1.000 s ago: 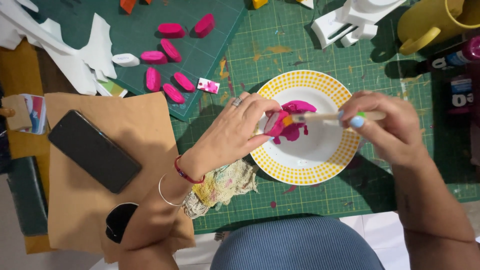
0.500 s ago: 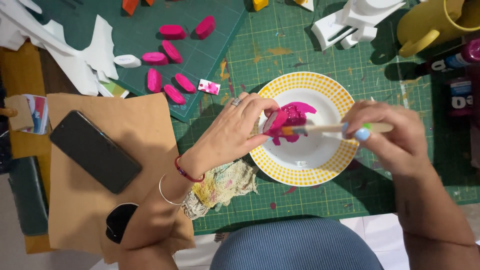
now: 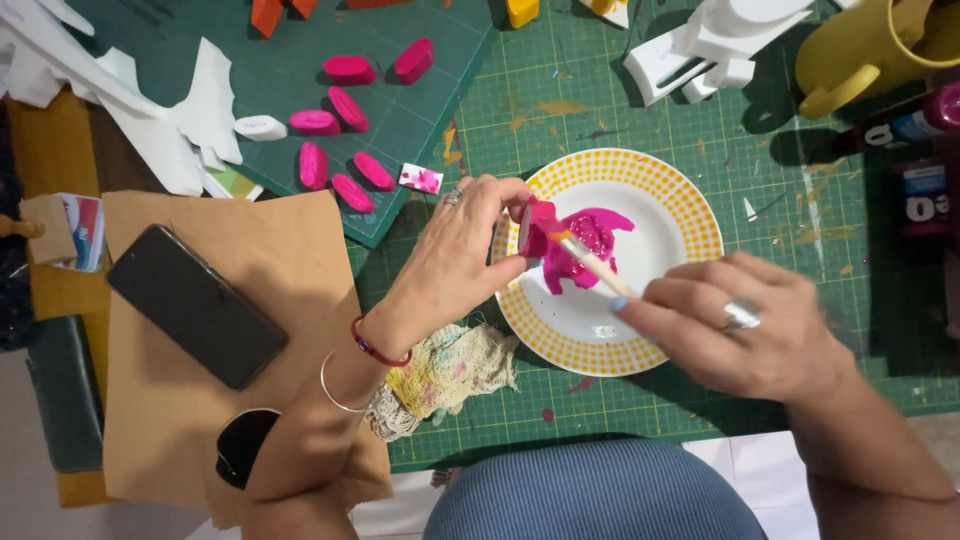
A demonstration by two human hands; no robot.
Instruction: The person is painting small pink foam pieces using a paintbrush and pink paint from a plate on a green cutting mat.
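My left hand [image 3: 455, 255] pinches a small block [image 3: 537, 227] coated in pink paint, holding it over the left side of a white plate with a yellow checked rim [image 3: 690, 205]. My right hand [image 3: 735, 325] holds a thin wooden-handled brush [image 3: 595, 267] whose tip touches the block. A smear of pink paint [image 3: 585, 245] lies in the middle of the plate under the block.
Several pink oval pieces [image 3: 340, 150] and a white one [image 3: 260, 127] lie on a dark green mat [image 3: 300, 40]. A black phone [image 3: 195, 305] rests on brown paper, a stained rag [image 3: 450, 370] by my wrist. A yellow cup [image 3: 880, 45], paint bottles [image 3: 915, 130] and white shapes [image 3: 700, 45] stand behind.
My right hand has swung down and toward me, so the brush now slants up-left to the block instead of lying level. The left hand tilted the block a little.
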